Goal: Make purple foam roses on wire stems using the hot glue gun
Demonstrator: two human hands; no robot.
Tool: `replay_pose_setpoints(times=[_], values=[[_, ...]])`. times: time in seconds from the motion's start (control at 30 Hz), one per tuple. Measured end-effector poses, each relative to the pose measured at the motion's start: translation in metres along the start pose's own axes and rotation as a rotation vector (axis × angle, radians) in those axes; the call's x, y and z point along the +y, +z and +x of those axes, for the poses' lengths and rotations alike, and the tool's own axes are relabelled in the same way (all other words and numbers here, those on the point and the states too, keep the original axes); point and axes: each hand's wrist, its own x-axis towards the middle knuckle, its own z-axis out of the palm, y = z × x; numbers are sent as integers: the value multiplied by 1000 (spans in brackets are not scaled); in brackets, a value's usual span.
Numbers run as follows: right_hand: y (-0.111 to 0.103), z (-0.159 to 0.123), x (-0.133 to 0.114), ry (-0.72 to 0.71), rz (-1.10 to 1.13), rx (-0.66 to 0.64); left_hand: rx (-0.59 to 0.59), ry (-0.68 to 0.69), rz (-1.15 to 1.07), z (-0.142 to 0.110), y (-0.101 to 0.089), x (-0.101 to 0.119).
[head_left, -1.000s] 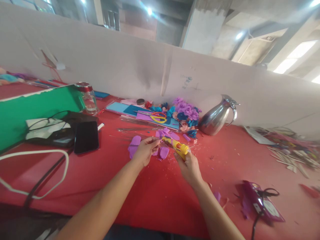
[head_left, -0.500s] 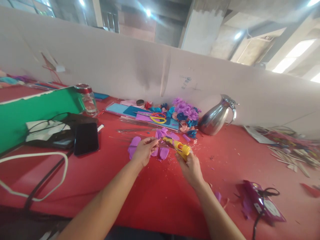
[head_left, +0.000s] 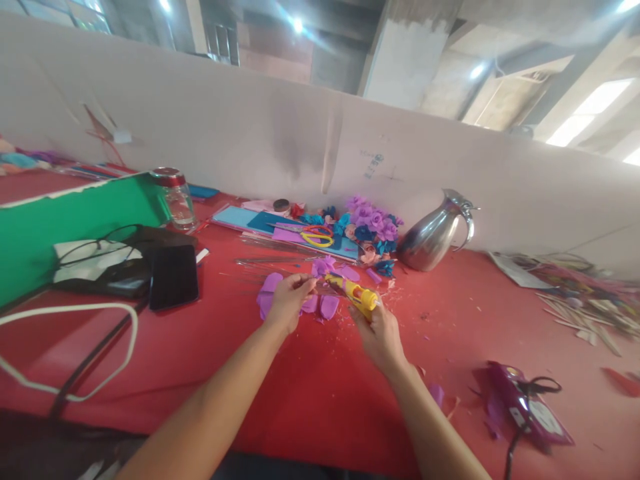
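Observation:
My right hand (head_left: 383, 337) is wrapped round the handle of a yellow hot glue gun (head_left: 361, 293), its nozzle pointing left. Close by that nozzle, my left hand (head_left: 290, 301) is closed in a pinch; what sits between its fingertips is too small to make out. Purple petal-shaped pieces (head_left: 329, 307) lie on the red table under and around my hands. Just beyond them is a crumpled purple piece (head_left: 323, 265). Thin wires (head_left: 250, 261) are spread to the left of it.
Yellow-handled scissors (head_left: 317, 235) rest on blue sheets (head_left: 235, 217) beside a bunch of purple flowers (head_left: 373, 220). A steel jug (head_left: 433, 233) stands at the back right. Leftward are a phone (head_left: 173, 279) and a glass bottle (head_left: 179, 203). A purple pouch (head_left: 530, 407) lies front right.
Almost nothing differs. The glue gun has shifted very slightly left and down in my right hand; my left hand keeps its pinch in the same place.

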Motion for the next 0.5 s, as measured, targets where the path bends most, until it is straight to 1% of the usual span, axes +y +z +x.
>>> replay_pose_setpoints(times=[0.13, 0.23, 0.33, 0.5], values=[[0, 0, 1, 9, 15, 19, -6, -36, -47, 1, 0, 1], [1, 0, 4, 12, 26, 42, -47, -128, -165, 1, -1, 4], [1, 0, 6, 12, 54, 28, -64, -226, -264, 2, -1, 7], [1, -1, 5, 22, 96, 33, -98, -347, -323, 2, -2, 8]])
